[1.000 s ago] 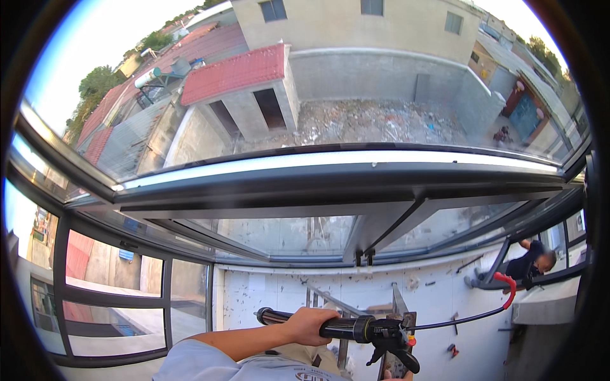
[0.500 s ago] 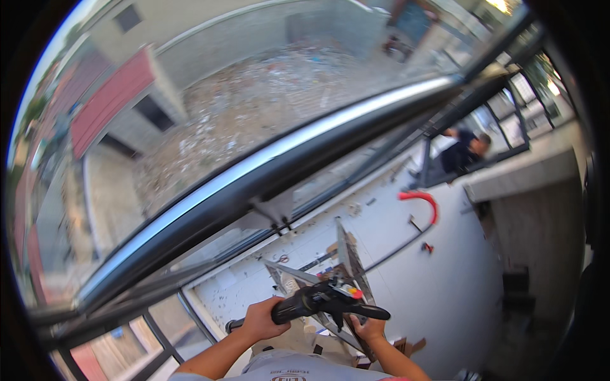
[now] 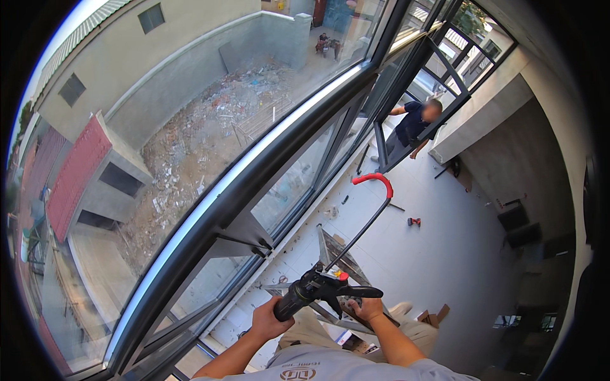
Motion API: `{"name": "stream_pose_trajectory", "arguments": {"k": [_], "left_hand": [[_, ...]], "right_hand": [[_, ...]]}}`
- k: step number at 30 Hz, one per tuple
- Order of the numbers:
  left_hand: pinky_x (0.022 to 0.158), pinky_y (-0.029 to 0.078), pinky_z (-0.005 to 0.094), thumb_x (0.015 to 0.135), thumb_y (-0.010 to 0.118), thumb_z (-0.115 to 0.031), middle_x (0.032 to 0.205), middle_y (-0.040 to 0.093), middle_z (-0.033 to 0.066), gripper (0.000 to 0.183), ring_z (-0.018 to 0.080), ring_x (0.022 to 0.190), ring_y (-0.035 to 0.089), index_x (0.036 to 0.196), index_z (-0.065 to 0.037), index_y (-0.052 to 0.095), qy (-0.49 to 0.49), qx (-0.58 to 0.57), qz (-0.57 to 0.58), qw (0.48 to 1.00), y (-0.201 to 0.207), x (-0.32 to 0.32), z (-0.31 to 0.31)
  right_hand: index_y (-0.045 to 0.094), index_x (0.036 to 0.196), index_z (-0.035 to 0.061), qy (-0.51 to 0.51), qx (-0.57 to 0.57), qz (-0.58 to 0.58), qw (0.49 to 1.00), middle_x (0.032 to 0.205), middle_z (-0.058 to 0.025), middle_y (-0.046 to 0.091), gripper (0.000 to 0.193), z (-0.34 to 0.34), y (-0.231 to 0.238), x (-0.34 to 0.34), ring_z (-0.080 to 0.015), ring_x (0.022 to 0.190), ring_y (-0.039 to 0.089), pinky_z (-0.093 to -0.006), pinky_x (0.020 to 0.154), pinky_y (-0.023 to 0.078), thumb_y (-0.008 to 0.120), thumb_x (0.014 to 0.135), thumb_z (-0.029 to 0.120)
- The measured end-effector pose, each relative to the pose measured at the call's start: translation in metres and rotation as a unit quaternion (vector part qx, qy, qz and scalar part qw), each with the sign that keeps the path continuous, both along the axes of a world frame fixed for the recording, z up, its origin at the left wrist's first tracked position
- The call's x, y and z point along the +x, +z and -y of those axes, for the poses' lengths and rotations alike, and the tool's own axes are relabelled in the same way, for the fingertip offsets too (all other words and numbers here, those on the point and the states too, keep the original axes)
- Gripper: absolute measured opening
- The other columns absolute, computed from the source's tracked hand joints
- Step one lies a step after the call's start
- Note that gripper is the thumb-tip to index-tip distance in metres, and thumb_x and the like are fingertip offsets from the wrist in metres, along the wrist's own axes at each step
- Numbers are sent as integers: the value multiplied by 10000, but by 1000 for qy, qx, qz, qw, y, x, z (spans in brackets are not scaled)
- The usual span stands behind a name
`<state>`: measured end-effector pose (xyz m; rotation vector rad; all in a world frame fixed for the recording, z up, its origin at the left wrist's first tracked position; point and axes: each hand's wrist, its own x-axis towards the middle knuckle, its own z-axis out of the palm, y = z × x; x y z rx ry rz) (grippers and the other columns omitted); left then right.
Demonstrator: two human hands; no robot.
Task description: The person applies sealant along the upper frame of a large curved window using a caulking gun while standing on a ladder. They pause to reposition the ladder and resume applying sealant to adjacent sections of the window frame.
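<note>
At lower centre, the black tubular gun (image 3: 310, 287) partly hides the grey metal stepladder (image 3: 325, 247); the edge crops the grey shirt (image 3: 340, 367).

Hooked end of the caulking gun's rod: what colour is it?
Red; the hooked end shows best in the head view.
</note>
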<state>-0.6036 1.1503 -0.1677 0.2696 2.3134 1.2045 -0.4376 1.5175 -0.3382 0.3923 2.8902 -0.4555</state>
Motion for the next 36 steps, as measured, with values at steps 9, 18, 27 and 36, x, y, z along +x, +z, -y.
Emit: {"name": "stream_pose_trajectory", "arguments": {"k": [9, 18, 27, 36], "left_hand": [[744, 565, 420, 667, 825, -287, 880, 725, 143, 496, 360, 801, 717, 1091, -99, 651, 10, -3, -15, 1000, 25, 13, 9], [763, 570, 418, 646, 855, -257, 837, 714, 169, 486, 355, 787, 724, 1039, -55, 653, 120, -43, -131, 983, 60, 50, 29], [767, 581, 447, 621, 866, -294, 964, 734, 128, 523, 353, 902, 715, 1091, -150, 691, 171, -137, -280, 935, 131, 85, 68], [687, 572, 442, 696, 767, -160, 938, 666, 74, 388, 329, 824, 701, 1057, -121, 628, 187, -175, -341, 904, 203, 103, 68]], "right_hand": [[686, 1037, 49, 81, -146, 24, 986, 1039, -191, 708, 333, -36, 61, -71, -382, 1006, 673, -436, 895, 543, 602, 993, 368], [618, 1386, 71, 310, -380, -194, 850, 1404, -155, 606, 595, 17, 249, -189, -305, 1327, 551, -430, 1150, 398, 538, 1038, 547], [591, 1343, -1, 399, -421, 298, 758, 1258, -109, 643, 694, 87, 324, -242, -170, 1143, 578, -343, 990, 476, 853, 859, 422], [732, 1063, 32, 485, -414, 230, 735, 932, -52, 754, 158, 122, 356, -226, -134, 874, 695, -311, 798, 563, 739, 905, 34]]}}
